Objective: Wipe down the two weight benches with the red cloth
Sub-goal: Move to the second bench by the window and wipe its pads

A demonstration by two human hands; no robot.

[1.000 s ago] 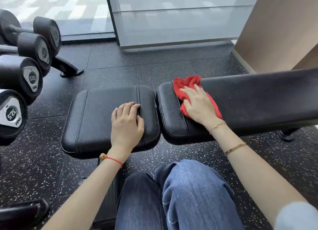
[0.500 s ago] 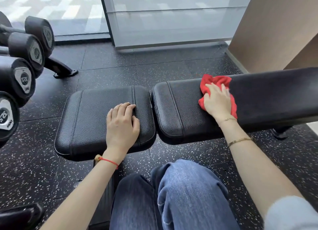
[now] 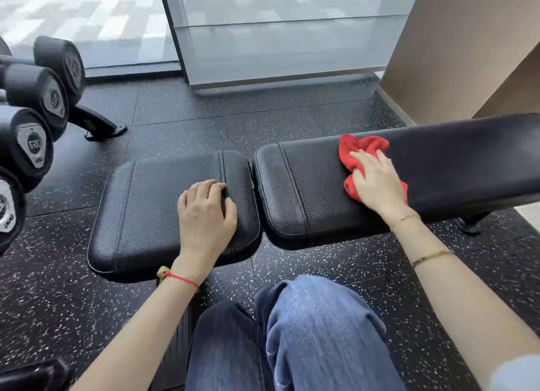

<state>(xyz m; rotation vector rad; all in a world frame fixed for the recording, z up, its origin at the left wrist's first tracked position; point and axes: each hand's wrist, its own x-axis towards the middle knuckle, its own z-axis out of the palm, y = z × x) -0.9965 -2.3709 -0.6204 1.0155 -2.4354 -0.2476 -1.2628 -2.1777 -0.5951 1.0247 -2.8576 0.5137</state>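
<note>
Nearest the camera, a pair of knees in blue jeans [image 3: 315,332] is filling the lower middle, the denim soft and creased. Just beyond them, the left hand [image 3: 206,215] is resting palm down on the seat pad [image 3: 146,209], fingers lightly bent over a stitched seam and holding nothing; a thin red string bracelet [image 3: 181,278] is circling that wrist. The seat pad is looking squarish with rounded corners, covered in black pebbled leather. A narrow gap is separating it from the long back pad [image 3: 453,162], of the same grained black leather, which is stretching away to the right. On this long pad the right hand [image 3: 377,186] is pressing flat on the red cloth [image 3: 362,151], fingers nearly straight and spread over it. The cloth is lying crumpled under the palm, its fuzzy folds bunching out past the fingertips and at the left of the hand, well apart from the left hand. Two thin gold bracelets [image 3: 431,256] are sitting on the right forearm. Underneath, the floor [image 3: 181,127] is showing black rubber tiles speckled white. Farther left, round black dumbbells [image 3: 38,92] are lining a rack. Beyond, frosted glass panels [image 3: 280,40] are standing beside a tan wall.
</note>
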